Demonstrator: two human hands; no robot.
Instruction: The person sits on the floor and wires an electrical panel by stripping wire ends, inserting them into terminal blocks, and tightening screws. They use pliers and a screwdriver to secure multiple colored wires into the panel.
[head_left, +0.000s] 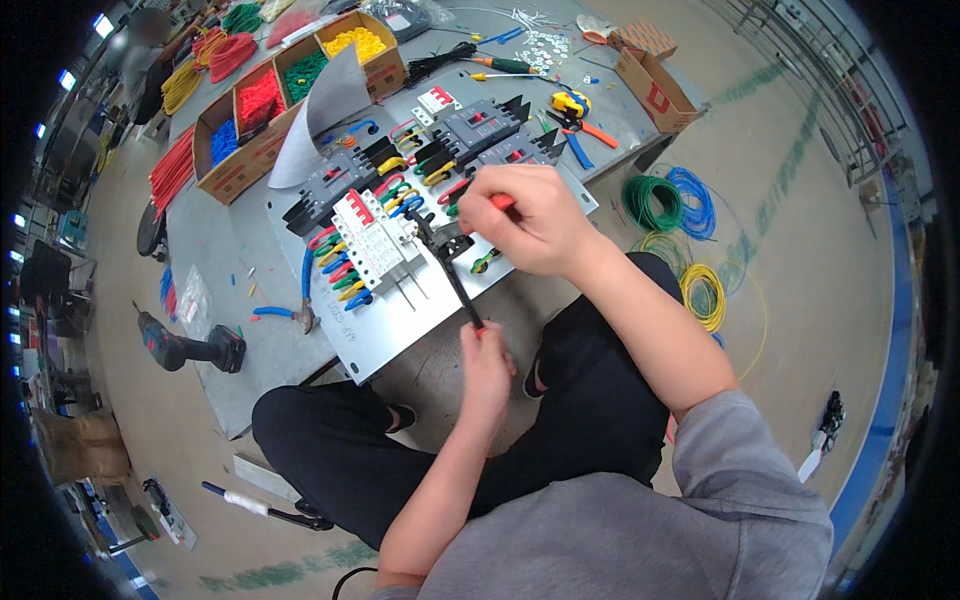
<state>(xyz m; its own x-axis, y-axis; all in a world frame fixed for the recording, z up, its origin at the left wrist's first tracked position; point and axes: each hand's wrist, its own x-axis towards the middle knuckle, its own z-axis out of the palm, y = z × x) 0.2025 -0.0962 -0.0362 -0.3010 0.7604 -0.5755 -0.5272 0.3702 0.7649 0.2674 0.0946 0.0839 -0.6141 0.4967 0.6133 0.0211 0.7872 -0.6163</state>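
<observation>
Both my hands grip long-handled crimping pliers (455,276) with black arms and red grips. My left hand (485,368) is closed around the lower grip, and my right hand (530,222) wraps the upper one. The dark head of the pliers lies over the right side of a white circuit breaker (372,243) with red levers. Whether its jaws hold a wire end is too small to tell. That breaker sits on a pale metal plate (375,340) with grey breakers (478,130) and short red, green, yellow and blue wires.
Divided cardboard boxes (240,165) of coloured caps stand at the back left. Blue-handled cutters (298,317) lie left of the plate, a cordless drill (190,343) farther left. A tape measure (570,104) and pliers (585,133) lie behind. Wire coils (652,205) rest on the floor, right.
</observation>
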